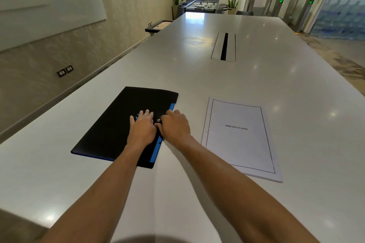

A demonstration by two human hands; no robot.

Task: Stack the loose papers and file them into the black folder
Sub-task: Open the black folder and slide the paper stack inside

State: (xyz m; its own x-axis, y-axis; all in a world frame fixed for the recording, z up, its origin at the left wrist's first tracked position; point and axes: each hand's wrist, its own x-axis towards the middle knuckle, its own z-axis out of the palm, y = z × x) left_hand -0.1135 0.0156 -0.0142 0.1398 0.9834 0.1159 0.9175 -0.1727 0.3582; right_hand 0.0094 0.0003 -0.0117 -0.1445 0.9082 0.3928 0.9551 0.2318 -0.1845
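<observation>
A black folder with a blue edge strip lies closed on the white table, left of centre. My left hand rests flat on its cover, fingers spread. My right hand grips the folder's right edge beside a metal snap button, fingers curled over the flap. To the right lies a neat stack of white papers; its top sheet has a black border and the word BIBLIOGRAPHY. Neither hand touches the papers.
A cable slot is set into the table further back. A wall with a whiteboard runs along the left. A foosball table and several plants stand at the far end.
</observation>
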